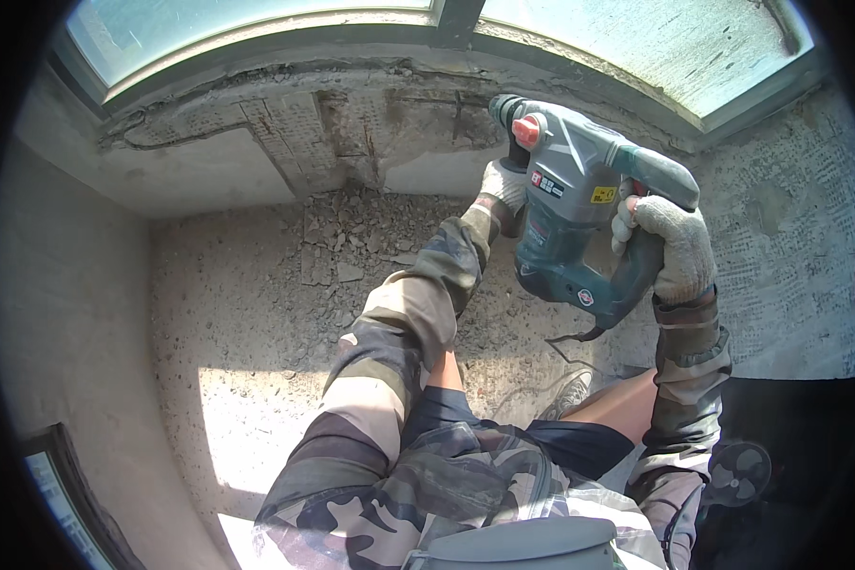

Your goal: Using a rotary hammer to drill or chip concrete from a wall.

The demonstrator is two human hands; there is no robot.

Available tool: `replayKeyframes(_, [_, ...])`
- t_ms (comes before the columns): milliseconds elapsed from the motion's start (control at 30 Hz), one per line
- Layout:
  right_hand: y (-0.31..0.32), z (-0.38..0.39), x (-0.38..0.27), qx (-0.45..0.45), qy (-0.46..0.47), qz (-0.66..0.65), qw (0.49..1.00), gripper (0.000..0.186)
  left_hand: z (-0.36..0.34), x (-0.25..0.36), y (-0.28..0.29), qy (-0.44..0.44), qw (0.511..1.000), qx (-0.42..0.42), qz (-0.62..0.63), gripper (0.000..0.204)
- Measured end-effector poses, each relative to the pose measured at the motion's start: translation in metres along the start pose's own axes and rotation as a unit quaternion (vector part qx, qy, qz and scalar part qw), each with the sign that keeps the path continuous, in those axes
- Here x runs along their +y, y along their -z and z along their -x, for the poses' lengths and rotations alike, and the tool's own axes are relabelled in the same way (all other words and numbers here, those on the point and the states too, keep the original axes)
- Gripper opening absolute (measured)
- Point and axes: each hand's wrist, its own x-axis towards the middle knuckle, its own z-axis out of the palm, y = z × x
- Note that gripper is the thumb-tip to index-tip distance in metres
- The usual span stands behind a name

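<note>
A grey and dark-green rotary hammer drill (565,190) is held up in front of me, its nose toward the wall under the window. My right hand (679,237), in a white knit glove, wraps round the rear handle with fingers near the trigger. Gloved too, my left hand (505,187) is closed at the side handle near the drill's front; the tool partly hides its fingers. A red round knob (528,130) sits on the tool's side. Whether a bit touches the wall cannot be seen. The power cord (589,334) leaves the handle's lower end.
The wall below the window (389,123) is chipped, with rough patches exposed. Broken rubble (351,237) lies on the floor at its foot. A window frame (456,24) runs above. My shoe (570,391) stands near the cord. A fan (739,472) is at the lower right.
</note>
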Motion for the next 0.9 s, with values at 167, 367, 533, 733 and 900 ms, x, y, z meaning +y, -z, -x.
replayKeyframes(167, [0.001, 0.017, -0.006, 0.032, -0.009, -0.006, 0.999, 0.036, 0.014, 0.007, -0.016, 0.054, 0.976, 0.003, 0.213, 0.044])
replayKeyframes(367, [-0.002, 0.075, 0.017, 0.06, 0.031, -0.048, 0.997, 0.041, 0.036, 0.025, -0.014, -0.074, 0.976, -0.087, -0.187, 0.045])
replayKeyframes(533, [-0.01, 0.067, 0.051, 0.087, 0.021, -0.03, 0.996, 0.031, 0.024, 0.044, 0.004, -0.031, 0.923, -0.159, -0.348, 0.043])
replayKeyframes(733, [0.002, 0.062, 0.038, 0.085, 0.008, -0.07, 0.994, 0.029, 0.026, 0.017, -0.001, -0.044, 0.983, -0.063, -0.168, 0.055])
replayKeyframes(900, [-0.001, 0.075, 0.03, 0.094, 0.016, -0.075, 0.993, 0.029, 0.036, 0.047, -0.022, 0.091, 0.994, -0.062, -0.026, 0.053])
